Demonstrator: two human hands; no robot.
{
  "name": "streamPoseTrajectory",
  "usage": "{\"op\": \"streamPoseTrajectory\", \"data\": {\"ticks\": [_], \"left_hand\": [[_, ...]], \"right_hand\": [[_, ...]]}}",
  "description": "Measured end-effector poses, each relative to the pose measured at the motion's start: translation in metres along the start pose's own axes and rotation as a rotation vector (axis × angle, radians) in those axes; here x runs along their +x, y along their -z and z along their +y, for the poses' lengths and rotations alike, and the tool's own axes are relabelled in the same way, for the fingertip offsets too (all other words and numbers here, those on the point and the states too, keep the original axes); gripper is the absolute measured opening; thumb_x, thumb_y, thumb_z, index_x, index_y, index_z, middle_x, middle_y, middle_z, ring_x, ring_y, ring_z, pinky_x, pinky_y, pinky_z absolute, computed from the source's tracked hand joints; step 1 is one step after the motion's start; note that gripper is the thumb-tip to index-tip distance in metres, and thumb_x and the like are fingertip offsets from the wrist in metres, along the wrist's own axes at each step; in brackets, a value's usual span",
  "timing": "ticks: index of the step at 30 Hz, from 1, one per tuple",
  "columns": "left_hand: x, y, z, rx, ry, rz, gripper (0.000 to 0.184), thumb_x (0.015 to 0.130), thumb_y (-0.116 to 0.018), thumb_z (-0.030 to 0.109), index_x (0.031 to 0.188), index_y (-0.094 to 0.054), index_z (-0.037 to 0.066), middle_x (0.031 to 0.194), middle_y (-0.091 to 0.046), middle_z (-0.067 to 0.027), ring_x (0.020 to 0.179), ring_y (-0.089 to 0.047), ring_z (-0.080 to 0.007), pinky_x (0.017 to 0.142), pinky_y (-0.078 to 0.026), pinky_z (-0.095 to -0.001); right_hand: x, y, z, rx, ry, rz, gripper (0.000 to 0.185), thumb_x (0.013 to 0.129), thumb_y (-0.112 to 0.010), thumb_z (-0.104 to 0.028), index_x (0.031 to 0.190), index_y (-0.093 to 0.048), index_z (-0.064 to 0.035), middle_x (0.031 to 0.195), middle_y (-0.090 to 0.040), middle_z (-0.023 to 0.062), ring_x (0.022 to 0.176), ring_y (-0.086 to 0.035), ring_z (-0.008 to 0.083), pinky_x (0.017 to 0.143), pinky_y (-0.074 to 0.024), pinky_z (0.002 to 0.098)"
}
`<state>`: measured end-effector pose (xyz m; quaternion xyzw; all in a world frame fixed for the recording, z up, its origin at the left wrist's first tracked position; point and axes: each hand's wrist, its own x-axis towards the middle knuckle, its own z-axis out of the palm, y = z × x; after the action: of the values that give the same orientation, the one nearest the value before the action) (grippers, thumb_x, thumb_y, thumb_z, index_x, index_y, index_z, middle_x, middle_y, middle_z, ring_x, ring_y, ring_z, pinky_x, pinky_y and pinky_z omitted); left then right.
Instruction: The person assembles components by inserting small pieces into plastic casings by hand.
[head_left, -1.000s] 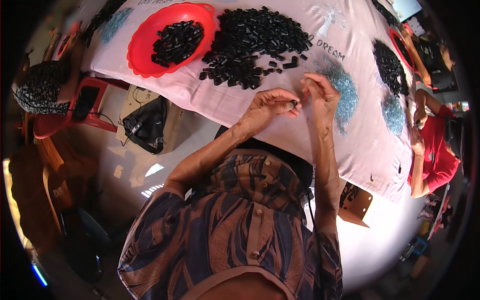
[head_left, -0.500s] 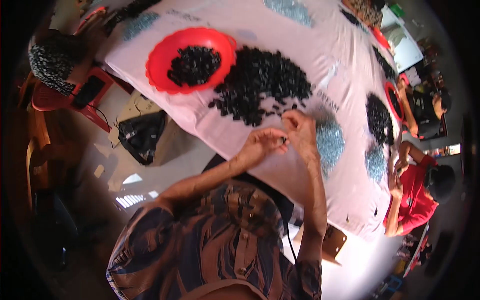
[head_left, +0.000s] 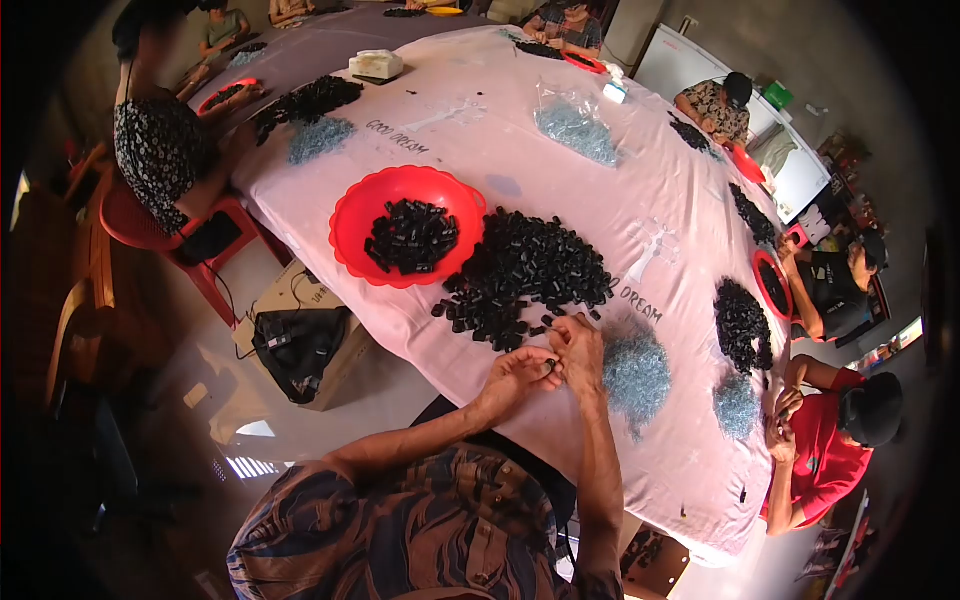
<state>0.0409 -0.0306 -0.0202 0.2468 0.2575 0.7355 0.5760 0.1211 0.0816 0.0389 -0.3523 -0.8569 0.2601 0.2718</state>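
Observation:
My left hand [head_left: 514,382] is closed on a small black piece [head_left: 549,367], held between thumb and fingers above the near edge of the table. Beside it on the right, my right hand [head_left: 580,352] has its fingers pressed together; what they hold, if anything, is too small to make out. A heap of black pieces [head_left: 530,270] lies just beyond both hands. Left of the heap, a red basin [head_left: 352,225] holds more black pieces. A pile of small clear-blue pieces [head_left: 637,378] rests to the right of my right hand.
A pink cloth [head_left: 500,110] covers the table. Co-workers sit around it, among them a person in red [head_left: 832,455] at the right and a person in a patterned top [head_left: 165,150] at the left. A black bag [head_left: 297,345] lies on a carton below the table's left edge.
The view has tilted up, so more of the table and more people show. My hands have come closer together, with the black piece still in my left hand.

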Motion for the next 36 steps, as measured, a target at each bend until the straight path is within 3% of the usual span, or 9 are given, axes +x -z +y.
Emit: {"op": "streamPoseTrajectory", "data": {"ticks": [7,8,9,15,23,26,36], "left_hand": [[0.0,0.001,0.0,-0.01,-0.015,-0.02,0.018,0.097,-0.046,0.004,0.108,-0.06,0.001,0.1,-0.065,-0.0102,0.087,-0.063,-0.0183,0.078,-0.052,-0.0291],[0.001,0.001,-0.001,-0.009,-0.017,-0.027,0.018,0.097,-0.046,0.004,0.108,-0.06,0.001,0.1,-0.065,-0.0102,0.087,-0.063,-0.0183,0.078,-0.052,-0.0291],[0.001,0.001,-0.001,-0.004,-0.009,-0.018,0.018,0.097,-0.047,0.004,0.108,-0.06,0.001,0.099,-0.065,-0.0101,0.087,-0.063,-0.0181,0.078,-0.052,-0.0288],[0.0,0.0,0.001,-0.014,0.008,-0.02,0.018,0.096,-0.048,0.005,0.108,-0.06,0.001,0.098,-0.066,-0.0093,0.087,-0.063,-0.0172,0.078,-0.052,-0.0281],[0.0,0.0,0.002,-0.023,0.026,-0.019,0.018,0.096,-0.049,0.007,0.109,-0.06,0.001,0.099,-0.066,-0.0084,0.086,-0.063,-0.0164,0.077,-0.052,-0.0274],[0.0,0.0,0.003,-0.035,0.029,-0.031,0.018,0.096,-0.05,0.006,0.11,-0.059,0.0,0.1,-0.065,-0.01,0.087,-0.063,-0.0169,0.081,-0.052,-0.0284],[-0.001,-0.003,0.004,-0.017,0.029,-0.01,0.018,0.096,-0.049,0.006,0.109,-0.06,0.001,0.1,-0.065,-0.0092,0.087,-0.063,-0.0166,0.079,-0.052,-0.0282]], "right_hand": [[-0.008,-0.007,0.028,0.088,-0.06,-0.039,0.009,0.077,-0.065,-0.006,0.085,-0.064,-0.0019,0.086,-0.061,0.0143,0.072,-0.063,0.0329,0.063,-0.0492,0.0407],[-0.009,-0.01,0.034,0.043,0.02,0.006,0.011,0.077,-0.068,-0.005,0.085,-0.065,0.0004,0.083,-0.06,0.0119,0.063,-0.063,0.0232,0.054,-0.0491,0.0344],[-0.009,-0.008,0.033,0.041,0.022,0.011,0.011,0.077,-0.068,-0.005,0.085,-0.065,0.0004,0.083,-0.06,0.0119,0.063,-0.063,0.0232,0.054,-0.0491,0.0344],[-0.011,-0.002,0.026,0.0,0.016,-0.014,0.013,0.074,-0.069,-0.006,0.085,-0.065,-0.001,0.083,-0.059,0.0134,0.07,-0.063,0.0282,0.061,-0.0493,0.037],[-0.013,-0.001,0.029,-0.08,0.148,0.007,0.02,0.066,-0.063,0.004,0.086,-0.062,-0.0012,0.082,-0.057,0.0136,0.071,-0.06,0.0321,0.06,-0.0461,0.0404],[-0.015,0.004,0.021,-0.124,0.092,-0.027,0.015,0.066,-0.063,0.001,0.08,-0.057,-0.0012,0.082,-0.056,0.0151,0.075,-0.059,0.0359,0.065,-0.0477,0.0431],[-0.015,0.005,0.02,-0.2,0.11,-0.061,0.02,0.065,-0.066,-0.001,0.081,-0.054,-0.0017,0.085,-0.055,0.0146,0.081,-0.059,0.0358,0.067,-0.0484,0.0439]]}}
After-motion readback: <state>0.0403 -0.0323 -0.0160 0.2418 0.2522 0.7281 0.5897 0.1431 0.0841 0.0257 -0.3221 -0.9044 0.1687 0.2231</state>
